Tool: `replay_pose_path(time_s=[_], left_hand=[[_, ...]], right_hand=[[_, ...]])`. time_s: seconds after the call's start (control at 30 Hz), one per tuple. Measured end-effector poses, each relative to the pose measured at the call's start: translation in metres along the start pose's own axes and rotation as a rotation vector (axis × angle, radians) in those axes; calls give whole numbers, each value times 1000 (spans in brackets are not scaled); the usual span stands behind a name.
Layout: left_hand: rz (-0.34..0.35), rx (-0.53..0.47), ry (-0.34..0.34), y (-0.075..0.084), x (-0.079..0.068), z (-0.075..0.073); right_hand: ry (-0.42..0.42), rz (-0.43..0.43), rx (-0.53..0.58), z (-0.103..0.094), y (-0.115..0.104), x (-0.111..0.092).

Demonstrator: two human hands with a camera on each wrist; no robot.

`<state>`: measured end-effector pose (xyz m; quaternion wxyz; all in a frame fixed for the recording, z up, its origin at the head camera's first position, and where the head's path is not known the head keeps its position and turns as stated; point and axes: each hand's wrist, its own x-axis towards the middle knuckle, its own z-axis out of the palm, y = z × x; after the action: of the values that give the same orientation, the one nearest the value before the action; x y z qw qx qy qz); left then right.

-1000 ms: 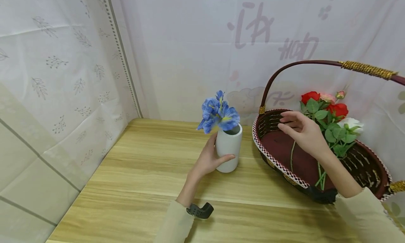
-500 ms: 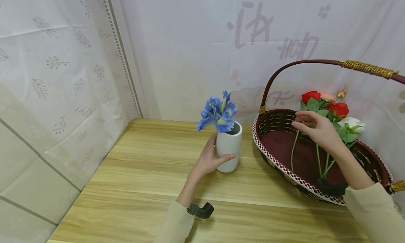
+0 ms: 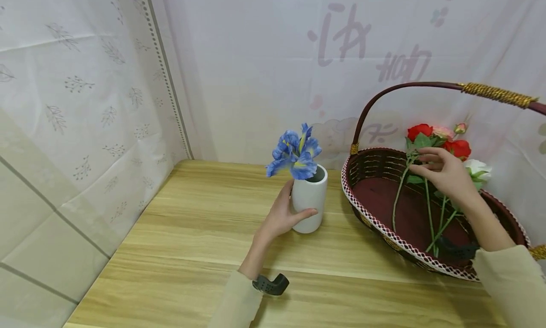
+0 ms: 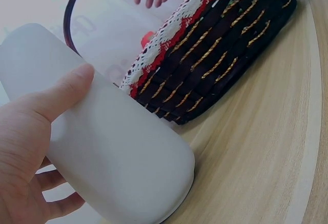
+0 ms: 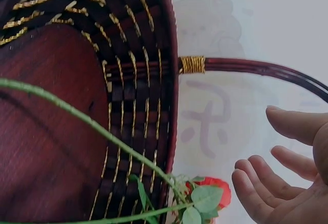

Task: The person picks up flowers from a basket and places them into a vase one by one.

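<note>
My left hand (image 3: 279,216) grips a white vase (image 3: 309,202) that stands on the table. A blue iris (image 3: 296,155) rises from its mouth. In the left wrist view the thumb lies across the vase (image 4: 118,142). My right hand (image 3: 448,178) hovers over an oval wicker basket (image 3: 371,223), close to the red roses (image 3: 458,149) and a bare green stem (image 3: 397,202). The right wrist view shows the right hand (image 5: 282,178) with relaxed, parted fingers and nothing between them. Beneath it, a red rose (image 5: 220,193) and its leaves lie at the basket's rim.
The basket's tall handle (image 3: 405,85) arches above the right side. A white rose (image 3: 477,168) and a pink rose (image 3: 442,132) lean over the basket's far rim. Patterned white cloth (image 3: 256,81) hangs behind the wooden table (image 3: 192,233).
My right hand has moved right, across the basket towards the roses. The blue iris has turned slightly in the vase. My left hand has stayed on the vase.
</note>
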<state>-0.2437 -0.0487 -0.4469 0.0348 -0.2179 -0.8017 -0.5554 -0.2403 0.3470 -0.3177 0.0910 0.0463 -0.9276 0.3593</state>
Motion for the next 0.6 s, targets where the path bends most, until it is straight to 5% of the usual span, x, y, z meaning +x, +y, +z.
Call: replay_pose_path(time_s=[0.6], left_hand=[[37,37,15,0,-2,0]], right_hand=[[-29,101,-142,-11,41,6]])
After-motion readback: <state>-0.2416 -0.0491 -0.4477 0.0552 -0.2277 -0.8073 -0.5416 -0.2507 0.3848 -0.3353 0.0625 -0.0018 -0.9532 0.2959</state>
